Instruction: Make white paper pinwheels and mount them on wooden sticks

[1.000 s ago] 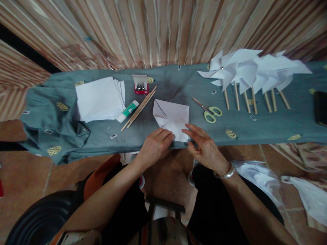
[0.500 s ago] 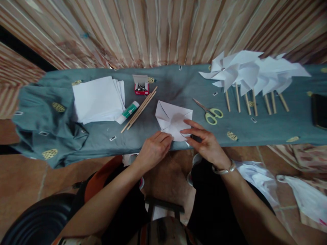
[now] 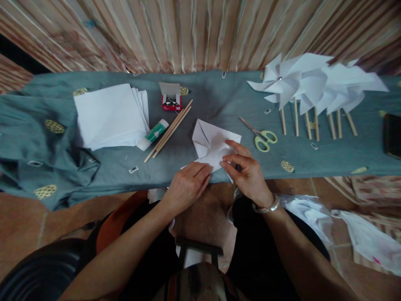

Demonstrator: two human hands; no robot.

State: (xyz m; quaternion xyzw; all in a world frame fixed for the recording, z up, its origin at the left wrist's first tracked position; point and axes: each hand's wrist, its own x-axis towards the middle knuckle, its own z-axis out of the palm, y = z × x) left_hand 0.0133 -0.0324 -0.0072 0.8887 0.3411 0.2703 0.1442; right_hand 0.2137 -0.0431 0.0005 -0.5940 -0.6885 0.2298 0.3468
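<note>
1. Resting at the near edge of the cloth-covered counter (image 3: 332,161), the left hand (image 3: 189,182) touched the near-left part of the cut paper sheet (image 3: 216,134); whether its grip was closed could not be determined.
2. The right hand (image 3: 246,171) maintained a narrow grip, thumb and finger pinching the sheet's near-right part.
3. The sheet lay between the wooden sticks (image 3: 171,133), left, and the scissors (image 3: 257,133), right.
4. The glue stick (image 3: 153,133) and paper stack (image 3: 105,117) occupied the left side.
5. Paper pinwheels (image 3: 313,83) lay overlapped at far right.
</note>
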